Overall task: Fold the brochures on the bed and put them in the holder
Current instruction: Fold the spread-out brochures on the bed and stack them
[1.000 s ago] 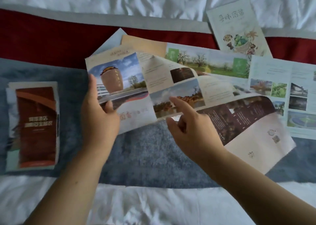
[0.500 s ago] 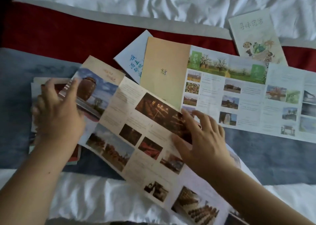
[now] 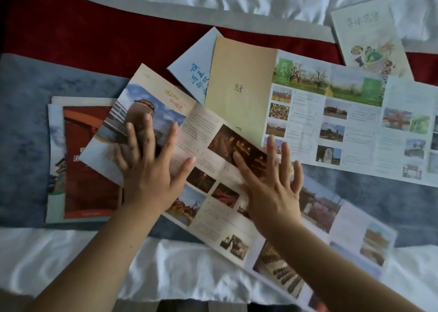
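meanwhile, both palms flat on the long brochure

both hands lay open, fingers spread, gripping nothing. the left hand [image 3: 144, 169] pressed on the cover panel with the brown jar, and the right hand [image 3: 272, 183] pressed on the dark photo panels a little further along. the unfolded brochure [image 3: 213, 193] lay under them on the bed [image 3: 71, 259], its long axis running diagonally from upper left down to lower right, so most of the loose length trailed away to the right hand's side (that hand seemed the likelier one to bring a panel over). its upper-left corner overlapped the folded red brochure [image 3: 90, 169]. a second wide brochure [image 3: 343, 122] lay open beyond the fingers, a blue one [image 3: 192, 67] tucked partly under it, a pale booklet [image 3: 369, 37] at the upper right. no holder was in view. the far end of the long sheet ran behind the right forearm and off the bottom edge, and its creases were hard to make out.
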